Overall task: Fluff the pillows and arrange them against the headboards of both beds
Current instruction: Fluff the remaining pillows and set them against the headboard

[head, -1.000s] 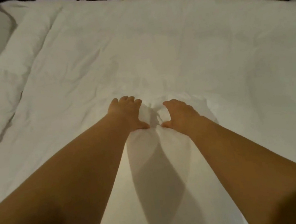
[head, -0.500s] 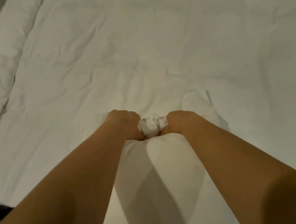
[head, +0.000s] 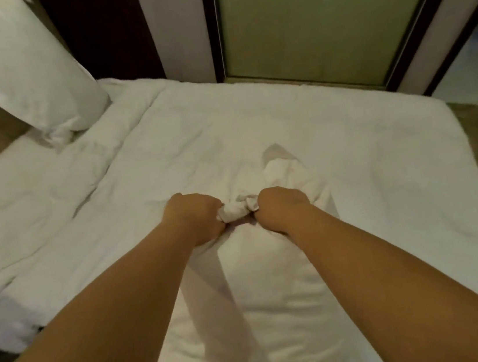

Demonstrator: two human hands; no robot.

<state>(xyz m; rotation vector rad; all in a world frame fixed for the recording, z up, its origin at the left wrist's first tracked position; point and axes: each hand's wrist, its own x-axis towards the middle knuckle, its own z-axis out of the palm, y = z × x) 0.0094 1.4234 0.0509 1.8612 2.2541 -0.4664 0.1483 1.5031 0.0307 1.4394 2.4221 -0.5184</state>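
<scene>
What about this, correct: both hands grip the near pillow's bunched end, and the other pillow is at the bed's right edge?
Wrong side: head view shows the other pillow at the bed's far left. Left hand and right hand grip the near pillow's bunched end.

Matt white cloth pillow (head: pixel 255 294), rumpled cloth duvet (head: pixel 254 124), frosted glass panel (head: pixel 316 15)

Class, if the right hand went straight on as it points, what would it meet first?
The right hand would likely meet the duvet just beyond the pillow it grips; depth unclear.
</scene>
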